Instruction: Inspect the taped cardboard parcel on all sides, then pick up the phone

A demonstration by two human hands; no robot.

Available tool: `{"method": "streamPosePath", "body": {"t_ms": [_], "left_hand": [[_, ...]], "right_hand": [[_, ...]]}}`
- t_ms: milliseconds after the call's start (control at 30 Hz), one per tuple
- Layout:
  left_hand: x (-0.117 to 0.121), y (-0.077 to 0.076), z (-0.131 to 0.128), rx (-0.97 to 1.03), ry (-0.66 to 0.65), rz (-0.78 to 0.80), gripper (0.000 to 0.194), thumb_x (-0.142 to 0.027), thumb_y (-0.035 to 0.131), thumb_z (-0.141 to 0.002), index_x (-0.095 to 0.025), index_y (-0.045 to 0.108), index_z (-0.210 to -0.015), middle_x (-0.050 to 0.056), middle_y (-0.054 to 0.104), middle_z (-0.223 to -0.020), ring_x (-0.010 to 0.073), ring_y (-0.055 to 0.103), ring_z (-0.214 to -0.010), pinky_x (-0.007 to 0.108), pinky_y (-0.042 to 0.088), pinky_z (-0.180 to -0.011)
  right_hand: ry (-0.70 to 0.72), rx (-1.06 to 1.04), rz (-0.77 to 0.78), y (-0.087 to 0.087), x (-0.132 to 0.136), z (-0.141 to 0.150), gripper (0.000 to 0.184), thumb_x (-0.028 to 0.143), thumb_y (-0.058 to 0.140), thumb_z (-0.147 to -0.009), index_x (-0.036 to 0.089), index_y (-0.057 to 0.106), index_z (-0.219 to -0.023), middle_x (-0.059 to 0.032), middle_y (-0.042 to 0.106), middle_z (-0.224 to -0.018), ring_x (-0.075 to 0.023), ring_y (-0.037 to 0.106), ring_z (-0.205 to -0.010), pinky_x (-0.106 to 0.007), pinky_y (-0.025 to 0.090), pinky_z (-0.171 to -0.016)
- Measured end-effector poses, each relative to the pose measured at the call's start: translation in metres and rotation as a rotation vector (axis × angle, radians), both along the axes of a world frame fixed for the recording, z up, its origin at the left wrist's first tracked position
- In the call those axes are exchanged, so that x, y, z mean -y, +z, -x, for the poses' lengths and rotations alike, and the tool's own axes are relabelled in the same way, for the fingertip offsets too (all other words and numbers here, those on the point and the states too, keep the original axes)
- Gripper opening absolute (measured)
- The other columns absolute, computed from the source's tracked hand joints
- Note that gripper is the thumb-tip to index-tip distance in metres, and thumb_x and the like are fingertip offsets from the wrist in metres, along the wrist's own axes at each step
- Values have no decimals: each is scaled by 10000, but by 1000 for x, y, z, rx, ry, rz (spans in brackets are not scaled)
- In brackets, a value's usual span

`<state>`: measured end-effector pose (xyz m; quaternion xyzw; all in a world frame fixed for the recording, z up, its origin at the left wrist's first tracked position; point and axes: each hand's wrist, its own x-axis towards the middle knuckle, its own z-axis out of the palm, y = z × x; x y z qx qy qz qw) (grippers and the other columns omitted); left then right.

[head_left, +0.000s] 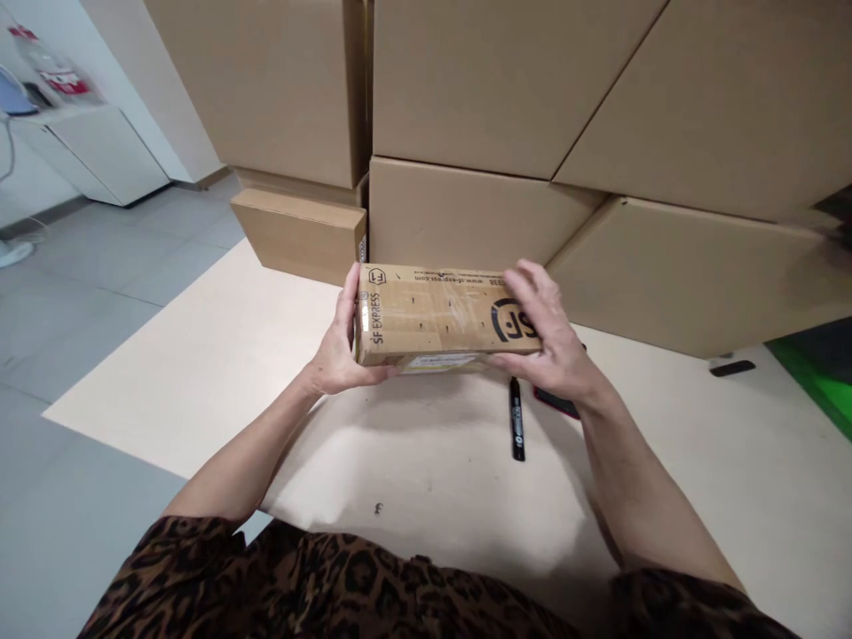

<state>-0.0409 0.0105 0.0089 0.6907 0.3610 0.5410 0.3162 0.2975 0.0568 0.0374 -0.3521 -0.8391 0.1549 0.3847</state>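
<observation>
Between my two hands is a brown cardboard box (436, 311) printed with SF EXPRESS, with clear tape on its top and a white label on the side facing me. My left hand (343, 351) grips its left end, thumb along the lower near edge. On the right end, my right hand (549, 342) has its fingers over the top and its thumb under the near edge; those fingers are slightly blurred. A black marker pen (517, 422) lies on the table just below the box. Partly hidden under my right hand is a dark flat object (557, 404) with a red edge.
Large cardboard boxes (479, 80) are stacked along the back of the pale table (166, 355). A smaller closed box (299, 235) stands at the back left. Toward the right lies a small black object (732, 367), near a green surface (816, 382). A white cabinet (106, 151) stands far left.
</observation>
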Motion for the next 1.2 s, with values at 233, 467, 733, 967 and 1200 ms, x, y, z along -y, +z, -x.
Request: {"method": "streamPosePath", "body": {"t_ms": [233,467,733,967,1200], "left_hand": [[2,-13,-10,-76,165,-119,1559,-643,1017,-496,-341,144,-1751,160,301,-1726,489,280,-1607,668,265,-1331],[12,-9,-14,-99,166,-142,1502,-611,1011,-555,-362,130,-1746,163,335,-1709,485,359,-1579,654,309,-1306],[8,12,-7,130,192,-53,1383,-579,1013,-566,-311,274,-1704,151,360,-1747,462,313,-1639,609,281,-1347],[13,21,-24,546,3,275,838,-519,889,-698,-205,633,-1431,131,812,-1214,425,737,-1257,548,629,-1049],[5,11,-26,545,-7,331,967,-618,818,-807,-353,423,-1649,91,728,-1439,369,685,-1366,537,606,-1113]], "right_hand": [[22,272,-235,7,27,63,1013,818,394,-1000,189,170,-1762,-215,334,-1788,-402,278,-1684,-708,231,-1345],[166,324,-414,31,65,118,1096,869,279,-986,34,324,-1694,-246,363,-1761,-352,280,-1690,-575,197,-1394],[-80,170,-192,23,25,43,804,771,342,-1047,264,452,-1662,-150,482,-1723,-351,398,-1640,-678,193,-1360],[88,-579,514,2,15,37,1128,766,800,-765,351,287,-1680,-114,543,-1670,-371,559,-1515,-649,486,-1225],[123,-738,738,4,31,50,964,525,879,-741,360,437,-1582,-63,744,-1388,-380,707,-1311,-663,572,-1146]]}}
